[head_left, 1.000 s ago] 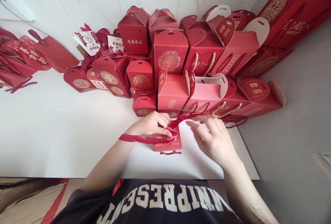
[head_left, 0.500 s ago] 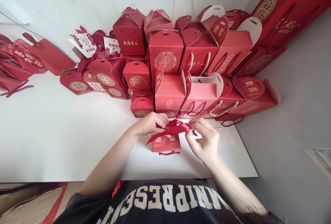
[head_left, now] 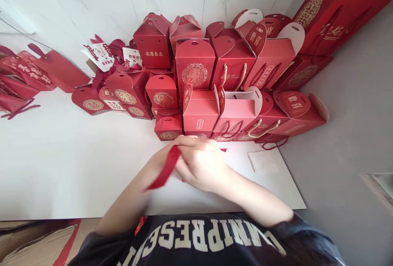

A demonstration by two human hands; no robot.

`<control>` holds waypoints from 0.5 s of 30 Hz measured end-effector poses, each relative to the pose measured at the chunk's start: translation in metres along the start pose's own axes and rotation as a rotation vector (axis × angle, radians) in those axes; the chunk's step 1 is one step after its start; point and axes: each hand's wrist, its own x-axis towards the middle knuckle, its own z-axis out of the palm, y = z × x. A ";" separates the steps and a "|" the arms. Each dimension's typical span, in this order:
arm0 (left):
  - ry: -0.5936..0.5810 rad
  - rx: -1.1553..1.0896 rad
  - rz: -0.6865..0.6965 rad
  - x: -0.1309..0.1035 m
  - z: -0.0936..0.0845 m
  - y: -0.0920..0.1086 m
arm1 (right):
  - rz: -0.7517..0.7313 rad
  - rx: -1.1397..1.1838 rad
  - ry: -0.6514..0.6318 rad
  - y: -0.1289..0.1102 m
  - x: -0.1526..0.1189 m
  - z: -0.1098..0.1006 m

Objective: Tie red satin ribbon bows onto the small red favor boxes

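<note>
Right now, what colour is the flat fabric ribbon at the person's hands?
The flat fabric ribbon is deep red, clearest in the head view.

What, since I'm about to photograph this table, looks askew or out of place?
One front-row box gapes open at the top, its pale inside showing, unlike the back-row box whose flaps are folded together. I see nothing spilled or damaged.

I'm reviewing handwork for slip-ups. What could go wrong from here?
The right hand crosses over and partly hides the left hand, so the fingers could get in each other's way. The red ribbon has a loose end, which might twist. Stacked red boxes stand close behind both hands; a bump may shift them.
</note>
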 end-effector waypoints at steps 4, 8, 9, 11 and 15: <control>-0.036 0.080 0.028 -0.004 -0.007 0.000 | -0.145 -0.007 -0.236 0.005 0.012 0.001; -0.358 0.143 -0.035 0.019 -0.018 0.007 | -0.120 0.436 -0.137 0.044 -0.006 -0.007; -0.472 0.161 -0.051 0.026 -0.020 0.009 | -0.038 0.483 -0.107 0.056 -0.012 -0.007; -0.708 0.208 -0.055 0.037 -0.022 0.010 | 0.103 0.529 -0.079 0.078 -0.025 -0.004; -0.826 0.235 0.017 0.045 -0.023 0.006 | 0.105 0.613 -0.067 0.101 -0.037 0.010</control>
